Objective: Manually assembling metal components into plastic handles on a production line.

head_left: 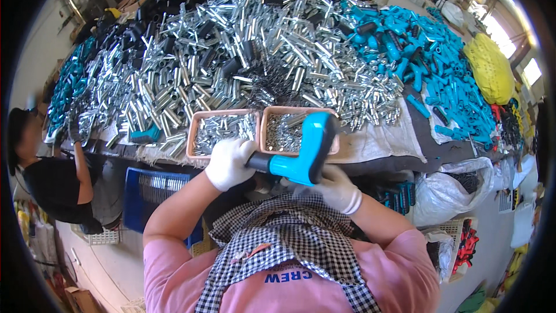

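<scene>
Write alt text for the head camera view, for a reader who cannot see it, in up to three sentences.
Two white-gloved hands, left hand and right hand, hold a blue and black tool handle over two pink trays of small metal parts. Behind them, a table is heaped with silver metal tubes and blue handles. Another person works at left.

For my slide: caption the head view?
Gloved left hand and right hand grip a blue handle beside two trays.
</scene>
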Demonstrator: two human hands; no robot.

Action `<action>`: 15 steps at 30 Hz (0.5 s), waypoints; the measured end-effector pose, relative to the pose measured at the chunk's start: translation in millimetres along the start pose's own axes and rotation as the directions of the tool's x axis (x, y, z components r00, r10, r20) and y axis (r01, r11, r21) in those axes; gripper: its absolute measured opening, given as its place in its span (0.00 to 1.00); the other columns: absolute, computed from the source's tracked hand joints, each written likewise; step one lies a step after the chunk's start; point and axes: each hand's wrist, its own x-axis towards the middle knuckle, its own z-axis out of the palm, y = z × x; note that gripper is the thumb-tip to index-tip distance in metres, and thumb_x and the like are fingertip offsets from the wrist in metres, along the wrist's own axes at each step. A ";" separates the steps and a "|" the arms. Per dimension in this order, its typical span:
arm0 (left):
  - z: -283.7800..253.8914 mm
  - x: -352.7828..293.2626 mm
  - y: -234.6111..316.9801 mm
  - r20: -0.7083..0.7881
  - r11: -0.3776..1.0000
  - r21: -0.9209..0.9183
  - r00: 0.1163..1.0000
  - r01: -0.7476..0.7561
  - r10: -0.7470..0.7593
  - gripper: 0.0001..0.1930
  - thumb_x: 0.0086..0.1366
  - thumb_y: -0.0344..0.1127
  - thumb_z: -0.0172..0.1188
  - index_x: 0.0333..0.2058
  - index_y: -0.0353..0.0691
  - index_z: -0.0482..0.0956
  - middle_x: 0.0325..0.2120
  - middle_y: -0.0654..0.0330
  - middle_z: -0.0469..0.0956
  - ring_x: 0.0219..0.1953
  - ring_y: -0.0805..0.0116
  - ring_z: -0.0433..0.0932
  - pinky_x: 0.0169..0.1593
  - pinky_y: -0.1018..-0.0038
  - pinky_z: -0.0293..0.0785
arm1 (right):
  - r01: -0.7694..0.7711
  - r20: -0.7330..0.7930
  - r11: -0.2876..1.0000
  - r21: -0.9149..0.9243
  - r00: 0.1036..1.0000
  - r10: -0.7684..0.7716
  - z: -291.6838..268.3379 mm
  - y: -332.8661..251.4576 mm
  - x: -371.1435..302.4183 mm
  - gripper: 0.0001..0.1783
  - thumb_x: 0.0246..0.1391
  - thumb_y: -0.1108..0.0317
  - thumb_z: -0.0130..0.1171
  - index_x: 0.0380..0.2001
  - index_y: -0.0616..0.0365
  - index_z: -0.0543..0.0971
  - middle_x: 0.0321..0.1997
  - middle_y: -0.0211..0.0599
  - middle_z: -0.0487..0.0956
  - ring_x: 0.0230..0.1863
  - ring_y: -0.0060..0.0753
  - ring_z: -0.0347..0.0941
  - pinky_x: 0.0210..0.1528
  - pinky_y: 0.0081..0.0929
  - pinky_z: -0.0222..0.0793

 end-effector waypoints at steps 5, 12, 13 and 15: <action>16.0 -17.2 9.4 0.195 0.998 -0.051 0.980 0.043 -0.032 0.18 0.39 0.35 0.70 0.32 0.41 0.76 0.21 0.54 0.76 0.24 0.50 0.79 0.30 0.58 0.75 | 0.394 0.179 0.101 -0.914 0.612 -0.770 -36.2 -41.2 -5.9 0.46 0.54 0.28 0.48 0.53 0.65 0.72 0.55 0.56 0.71 0.58 0.64 0.65 0.62 0.52 0.59; 22.1 -21.3 15.1 0.092 0.927 0.059 0.922 0.371 -0.376 0.12 0.48 0.36 0.67 0.32 0.41 0.78 0.23 0.50 0.79 0.27 0.49 0.80 0.32 0.58 0.77 | 0.432 0.146 0.486 -0.760 0.842 -0.519 -1.6 -22.7 -27.6 0.41 0.63 0.45 0.47 0.68 0.64 0.55 0.69 0.67 0.56 0.73 0.63 0.48 0.72 0.46 0.47; 26.1 -25.7 21.6 0.220 0.953 0.043 0.927 0.301 -0.303 0.12 0.48 0.37 0.66 0.32 0.41 0.78 0.22 0.50 0.79 0.27 0.50 0.81 0.33 0.58 0.77 | 0.599 0.297 0.299 -0.743 0.695 -0.655 4.5 -17.1 -28.2 0.40 0.61 0.48 0.50 0.67 0.63 0.58 0.71 0.64 0.54 0.74 0.64 0.46 0.72 0.52 0.43; 31.8 -32.2 42.2 0.489 0.986 0.081 0.856 0.146 -0.167 0.14 0.48 0.40 0.67 0.31 0.40 0.77 0.23 0.51 0.79 0.27 0.51 0.81 0.33 0.59 0.78 | 0.723 0.357 0.209 -0.658 0.545 -0.759 -7.2 -31.2 -5.4 0.34 0.59 0.53 0.53 0.61 0.66 0.68 0.70 0.56 0.62 0.74 0.53 0.51 0.72 0.52 0.45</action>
